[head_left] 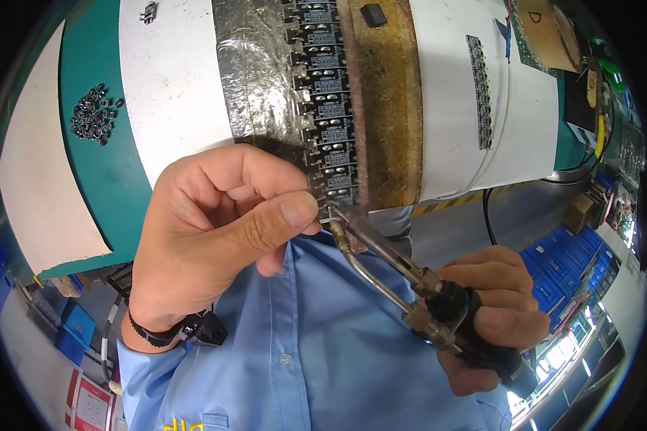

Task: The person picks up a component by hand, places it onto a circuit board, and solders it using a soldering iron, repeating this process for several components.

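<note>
While the right hand [492,316] grips the soldering iron [410,276] closed-fisted, its tip at the nearest end of the row of black switches [327,100], the left hand [219,230] pinches something small there; steady contact, brief heat seems wise.

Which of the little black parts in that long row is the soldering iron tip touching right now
The bottom one in the row, at the row's end closest to the person. The soldering iron in the right hand meets it beside the left hand thumb; the others lie untouched.
</note>
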The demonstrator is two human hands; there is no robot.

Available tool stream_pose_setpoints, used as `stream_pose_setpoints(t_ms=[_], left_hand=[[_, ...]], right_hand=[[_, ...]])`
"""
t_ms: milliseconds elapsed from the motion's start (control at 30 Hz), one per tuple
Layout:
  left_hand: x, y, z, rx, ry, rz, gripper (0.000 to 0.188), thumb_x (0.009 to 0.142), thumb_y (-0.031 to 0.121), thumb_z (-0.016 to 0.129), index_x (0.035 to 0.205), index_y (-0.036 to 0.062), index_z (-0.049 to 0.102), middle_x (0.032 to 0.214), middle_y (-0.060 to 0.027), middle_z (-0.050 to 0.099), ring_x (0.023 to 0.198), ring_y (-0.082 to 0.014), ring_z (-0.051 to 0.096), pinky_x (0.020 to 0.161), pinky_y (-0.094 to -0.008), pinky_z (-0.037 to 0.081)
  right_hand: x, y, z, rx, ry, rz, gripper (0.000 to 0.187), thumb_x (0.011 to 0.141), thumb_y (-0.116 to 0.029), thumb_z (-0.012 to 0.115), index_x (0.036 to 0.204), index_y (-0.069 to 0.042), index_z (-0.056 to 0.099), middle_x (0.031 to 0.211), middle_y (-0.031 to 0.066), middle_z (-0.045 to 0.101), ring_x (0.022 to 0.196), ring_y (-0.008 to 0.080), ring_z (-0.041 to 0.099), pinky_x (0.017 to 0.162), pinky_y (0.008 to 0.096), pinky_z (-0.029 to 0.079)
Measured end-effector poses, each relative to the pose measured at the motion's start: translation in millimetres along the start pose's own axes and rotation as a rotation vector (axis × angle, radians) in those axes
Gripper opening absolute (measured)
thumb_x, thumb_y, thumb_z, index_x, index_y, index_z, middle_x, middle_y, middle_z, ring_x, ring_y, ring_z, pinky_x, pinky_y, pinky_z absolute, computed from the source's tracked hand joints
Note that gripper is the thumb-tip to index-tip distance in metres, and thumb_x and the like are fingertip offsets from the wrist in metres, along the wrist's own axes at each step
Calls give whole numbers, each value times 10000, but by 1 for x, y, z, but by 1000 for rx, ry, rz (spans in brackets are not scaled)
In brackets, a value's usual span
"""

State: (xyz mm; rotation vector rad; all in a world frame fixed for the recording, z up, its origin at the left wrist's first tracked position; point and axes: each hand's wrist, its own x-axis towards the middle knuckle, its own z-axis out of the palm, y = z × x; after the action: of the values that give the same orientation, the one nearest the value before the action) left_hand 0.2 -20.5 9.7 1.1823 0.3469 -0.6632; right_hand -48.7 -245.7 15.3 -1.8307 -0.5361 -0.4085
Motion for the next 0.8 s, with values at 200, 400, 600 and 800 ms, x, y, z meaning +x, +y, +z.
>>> stream_pose_setpoints(t_ms=[200,400,600,800], left_hand=[[0,-1,-1,9,-9,2,139,800,79,687,842,-7,586,683,-85,626,415,-72,494,382,-165,364],[-1,-2,0,26,6,16,148,803,94,688,834,-6,584,679,-87,629,409,-66,491,380,-162,362],[1,-3,0,29,7,20,155,806,106,688,823,-5,582,676,-90,631,406,-62,489,379,-160,362],[1,-2,-2,29,-12,9,147,812,103,679,837,-4,581,698,-109,642,406,-64,489,382,-159,368]], right_hand=[[-1,3,-3,-35,-87,-32,495,871,-545,442,941,-55,440,577,35,507,512,212,587,430,298,449],[0,1,-3,-33,-98,-16,494,873,-551,435,941,-62,441,579,34,509,524,209,589,431,300,445],[-2,-2,-6,-61,-93,19,487,879,-553,424,961,-73,428,593,38,514,558,207,596,437,316,448],[-2,0,-10,6,-92,32,523,876,-523,464,1094,-51,414,739,66,588,590,210,606,483,318,466]])
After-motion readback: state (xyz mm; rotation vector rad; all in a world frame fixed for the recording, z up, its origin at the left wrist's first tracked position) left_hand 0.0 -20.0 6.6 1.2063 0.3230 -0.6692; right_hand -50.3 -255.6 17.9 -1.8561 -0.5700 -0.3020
